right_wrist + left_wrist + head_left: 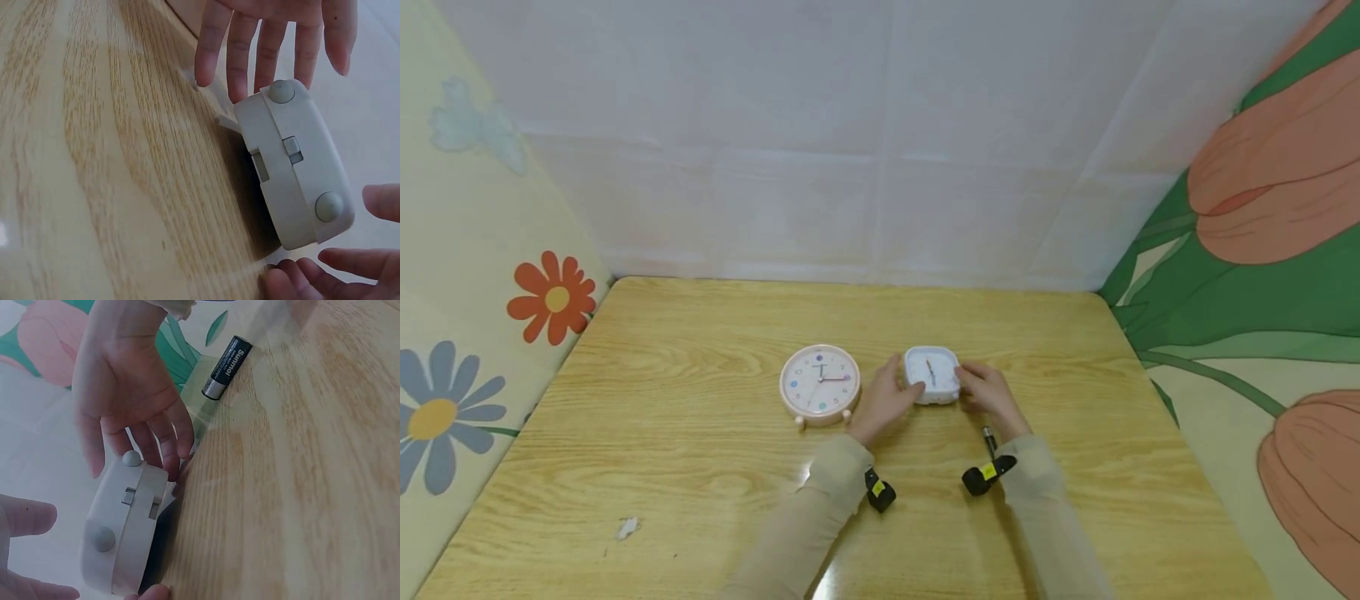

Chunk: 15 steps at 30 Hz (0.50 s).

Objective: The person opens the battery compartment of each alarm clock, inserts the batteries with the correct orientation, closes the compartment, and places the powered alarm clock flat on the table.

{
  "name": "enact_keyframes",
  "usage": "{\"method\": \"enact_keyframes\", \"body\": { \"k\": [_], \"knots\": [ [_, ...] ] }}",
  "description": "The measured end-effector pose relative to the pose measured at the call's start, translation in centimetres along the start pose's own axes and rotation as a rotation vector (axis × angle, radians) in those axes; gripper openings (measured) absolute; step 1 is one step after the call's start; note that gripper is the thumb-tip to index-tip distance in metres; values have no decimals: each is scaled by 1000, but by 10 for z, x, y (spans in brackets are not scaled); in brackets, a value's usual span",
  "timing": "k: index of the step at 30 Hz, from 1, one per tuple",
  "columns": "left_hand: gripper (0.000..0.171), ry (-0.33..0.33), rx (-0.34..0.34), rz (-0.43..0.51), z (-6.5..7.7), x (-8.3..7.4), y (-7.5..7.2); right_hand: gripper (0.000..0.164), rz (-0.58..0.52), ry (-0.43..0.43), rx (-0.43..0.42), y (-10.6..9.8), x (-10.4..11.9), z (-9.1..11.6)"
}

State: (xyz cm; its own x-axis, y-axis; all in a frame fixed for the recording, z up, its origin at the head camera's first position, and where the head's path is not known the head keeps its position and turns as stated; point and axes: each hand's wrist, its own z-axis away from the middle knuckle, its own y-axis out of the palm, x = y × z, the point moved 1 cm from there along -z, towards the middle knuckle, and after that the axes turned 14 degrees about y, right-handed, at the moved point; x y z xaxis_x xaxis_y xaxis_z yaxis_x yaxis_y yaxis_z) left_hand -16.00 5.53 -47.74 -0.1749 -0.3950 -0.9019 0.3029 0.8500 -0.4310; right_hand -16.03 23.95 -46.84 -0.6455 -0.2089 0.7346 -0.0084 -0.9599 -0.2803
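A small white square alarm clock (932, 373) lies face up on the wooden table, between both hands. My left hand (882, 404) is at its left side, thumb near the lower left corner and fingers extended. My right hand (995, 395) is at the right side, fingertips right at the edge. In the right wrist view, the clock's side (300, 169) shows two round grey feet and a small switch, and the left fingers (265, 53) reach out straight by one end. The right thumb (382, 201) stands apart from the casing. A dark battery (227, 367) lies near my right hand.
Left of my left hand, a round pink alarm clock (799, 387) lies face up, its two feet toward me. A torn white scrap (628, 527) is on the table's front left. A white sheet (880, 167) hangs behind the table, with flower-printed panels (1247, 333) at the sides.
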Motion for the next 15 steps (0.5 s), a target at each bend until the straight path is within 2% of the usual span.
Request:
{"method": "enact_keyframes", "body": {
  "k": [4, 11, 15],
  "knots": [
    [67, 3, -34, 51, -4, 2, 6, 49, -28, 25, 17, 0, 0, -3],
    [43, 169, -170, 77, -10, 7, 15, 49, -45, 42, 32, 2, 1, -5],
    [43, 154, -177, 85, -11, 7, 17, 49, -33, 46, 35, 4, 2, -5]
  ]
}}
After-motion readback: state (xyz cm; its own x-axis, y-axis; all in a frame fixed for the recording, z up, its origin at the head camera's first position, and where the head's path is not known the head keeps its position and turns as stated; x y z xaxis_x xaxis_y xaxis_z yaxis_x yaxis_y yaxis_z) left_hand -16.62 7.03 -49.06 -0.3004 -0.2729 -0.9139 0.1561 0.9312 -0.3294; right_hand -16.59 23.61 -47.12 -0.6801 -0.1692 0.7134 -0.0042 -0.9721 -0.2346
